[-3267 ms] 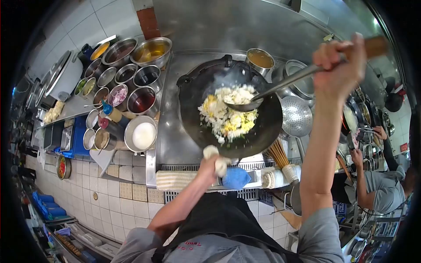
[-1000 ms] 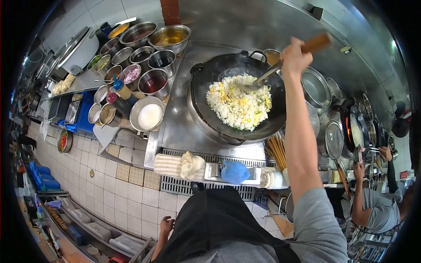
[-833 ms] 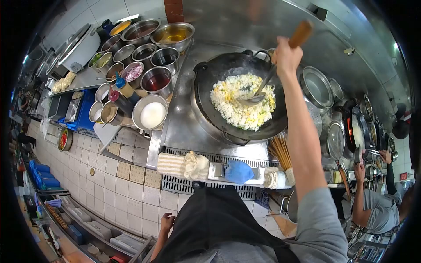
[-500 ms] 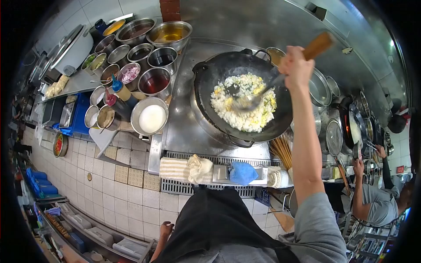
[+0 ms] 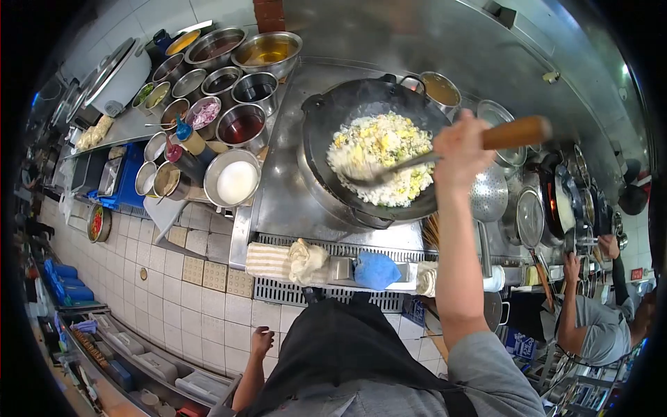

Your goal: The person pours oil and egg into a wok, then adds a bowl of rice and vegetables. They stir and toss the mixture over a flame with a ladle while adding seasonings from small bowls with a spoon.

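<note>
My right hand (image 5: 464,156) is wrapped round the handle of a wok ladle (image 5: 410,162), which has a metal shaft and a wooden grip end. Its head is partly buried at the left side of a heap of fried rice (image 5: 389,149) with yellow egg and green bits. The rice lies in a large black wok (image 5: 323,118) on the steel stove. At the lower left, beside the black apron, hangs my left hand (image 5: 262,342), away from the counter. Its fingers are loosely bent and slightly apart, with nothing visible in them.
Left of the wok stand several steel bowls of sauces and ingredients, including one of white granules (image 5: 237,183) and squeeze bottles (image 5: 194,142). Folded towels (image 5: 267,263) and a blue cloth (image 5: 376,271) line the front edge. Strainers (image 5: 530,214) and a co-worker (image 5: 601,326) are at right.
The ladle head has moved left and down through the rice, and its handle has swung level. The rice is more heaped together. My left hand has risen slightly.
</note>
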